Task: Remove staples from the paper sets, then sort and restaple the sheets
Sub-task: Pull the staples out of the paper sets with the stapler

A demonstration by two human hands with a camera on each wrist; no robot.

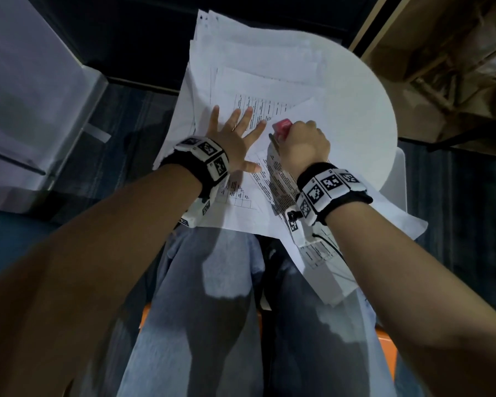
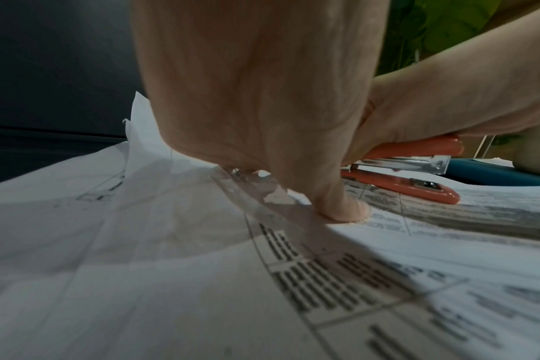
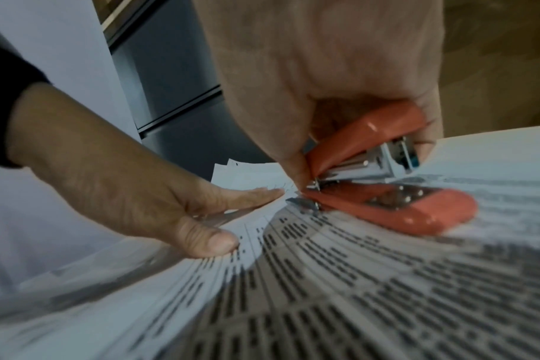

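Printed white sheets (image 1: pixel 258 179) lie in a loose overlapping pile on a small round white table (image 1: pixel 364 116). My left hand (image 1: pixel 235 136) lies flat on the pile with its fingers spread, the thumb (image 2: pixel 342 207) pressing the top printed sheet (image 3: pixel 324 280). Just to its right, my right hand (image 1: pixel 304 144) grips a red stapler (image 1: pixel 282 126) from above. The stapler (image 3: pixel 386 194) sits on the sheets with its jaws apart, its metal tail end (image 3: pixel 302 203) pointing toward my left hand. The same stapler (image 2: pixel 416 180) shows beyond my left thumb.
More sheets (image 1: pixel 241 44) hang over the table's far edge, and others (image 1: pixel 327 267) droop off the near edge onto my lap in blue jeans (image 1: pixel 226 325). A grey cabinet (image 1: pixel 26 96) stands at left, brown furniture (image 1: pixel 455 53) at right.
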